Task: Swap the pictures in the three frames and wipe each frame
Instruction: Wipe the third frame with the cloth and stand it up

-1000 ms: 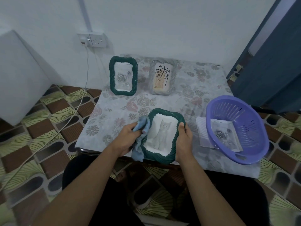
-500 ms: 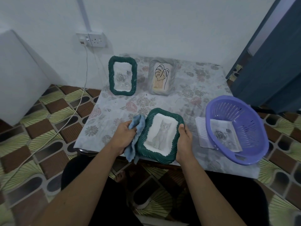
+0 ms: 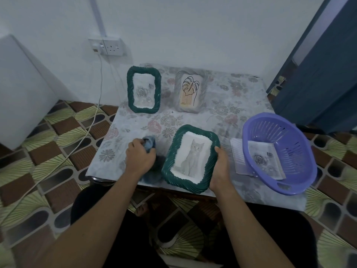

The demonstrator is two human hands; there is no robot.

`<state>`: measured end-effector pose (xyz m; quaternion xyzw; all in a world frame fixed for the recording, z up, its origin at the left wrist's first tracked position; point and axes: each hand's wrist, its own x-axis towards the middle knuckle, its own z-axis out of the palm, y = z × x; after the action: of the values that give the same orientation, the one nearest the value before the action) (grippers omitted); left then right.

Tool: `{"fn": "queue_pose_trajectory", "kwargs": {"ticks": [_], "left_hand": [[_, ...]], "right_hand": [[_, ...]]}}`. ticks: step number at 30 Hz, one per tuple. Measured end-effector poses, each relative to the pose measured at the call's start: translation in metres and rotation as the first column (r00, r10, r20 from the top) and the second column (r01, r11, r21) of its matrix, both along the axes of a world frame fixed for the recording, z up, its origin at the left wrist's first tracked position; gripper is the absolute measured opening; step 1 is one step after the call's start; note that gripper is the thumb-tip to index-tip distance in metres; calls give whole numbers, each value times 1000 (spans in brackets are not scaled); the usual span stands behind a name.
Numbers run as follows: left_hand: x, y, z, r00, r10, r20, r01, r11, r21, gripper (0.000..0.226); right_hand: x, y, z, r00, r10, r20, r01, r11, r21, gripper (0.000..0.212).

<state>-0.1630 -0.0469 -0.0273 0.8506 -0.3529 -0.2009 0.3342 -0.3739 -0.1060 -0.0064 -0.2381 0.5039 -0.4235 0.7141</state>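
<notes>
One rope-textured green frame (image 3: 171, 155) gripped by right hand (image 3: 220, 171), crumpled blue cloth (image 3: 150, 144) clutched in left hand (image 3: 140, 158)

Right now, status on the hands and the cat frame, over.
Left hand grips blue cloth, apart from the frame. Right hand holds cat frame by its right edge. Purple basket to the right, clear.

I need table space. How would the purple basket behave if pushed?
Probably light: the purple basket is thin, slotted plastic. It lies tilted at the table edge, so a push would likely rock or slide it off.
</notes>
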Motion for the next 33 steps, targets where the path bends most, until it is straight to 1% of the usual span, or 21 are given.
{"fn": "queue_pose_trajectory", "kwargs": {"ticks": [2,4,5,7,11,13,15,17,19,20,21,22,23,24,25,26,27,28,29,31,33], "left_hand": [[-3,4,-6,985,-88,149,71,990,118,51],[-5,8,-13,953,-212,218,163,961,224,55],[-5,10,-17,933,-275,231,207,938,278,57],[-3,14,-24,897,-358,261,257,900,351,64],[3,11,-28,893,-379,245,279,890,360,57],[9,8,-25,896,-382,226,289,889,355,57],[9,7,-17,903,-346,256,263,914,308,54],[1,7,-8,930,-231,286,194,969,153,43],[-10,6,4,950,-150,274,165,986,-34,27],[-14,5,7,962,-144,230,174,978,-113,19],[-19,4,11,978,-154,138,178,967,-183,11],[-25,4,17,988,-157,-14,150,962,-227,8],[-32,4,21,968,-147,-201,95,964,-249,15],[-39,4,24,907,-128,-402,26,968,-251,22],[-45,5,27,803,-110,-585,-34,972,-230,25],[-51,5,28,672,-107,-733,-75,975,-211,25],[-55,7,27,543,-119,-831,-94,975,-201,25],[-58,9,25,461,-138,-876,-83,977,-197,24],[-61,12,26,425,-157,-892,-55,979,-198,24],[-66,15,27,418,-202,-886,-11,974,-227,27],[-69,17,29,423,-225,-878,-22,966,-259,28]], "right_hand": [[-1,-1,0,998,-6,63,4,1000,22,52],[-4,-3,0,994,-41,101,40,999,8,35],[-6,-4,1,990,-47,134,48,999,-5,29],[-8,-6,0,982,-33,186,40,999,-34,28],[-9,-6,0,980,-22,200,34,998,-57,32],[-9,-7,2,978,-19,207,31,998,-54,32],[-9,-7,2,977,-21,213,35,998,-61,31],[-9,-7,2,978,-29,209,43,997,-63,31],[-7,-8,5,977,-34,211,49,997,-63,30],[-6,-8,6,976,-38,215,52,997,-62,30],[-5,-9,7,975,-38,217,52,997,-60,30],[-4,-10,7,975,-45,217,58,997,-55,31],[-4,-10,7,974,-53,220,65,997,-49,31],[-3,-11,7,973,-62,224,74,996,-42,31],[-2,-12,7,970,-70,231,81,996,-39,31],[-2,-13,7,969,-80,232,92,995,-39,31],[-1,-14,6,970,-90,225,102,994,-41,30],[0,-14,6,972,-97,216,108,993,-42,29],[1,-15,5,974,-95,205,105,994,-41,28],[0,-14,5,979,-81,189,88,996,-29,25],[-1,-14,3,991,-47,127,51,998,-28,24]]}}
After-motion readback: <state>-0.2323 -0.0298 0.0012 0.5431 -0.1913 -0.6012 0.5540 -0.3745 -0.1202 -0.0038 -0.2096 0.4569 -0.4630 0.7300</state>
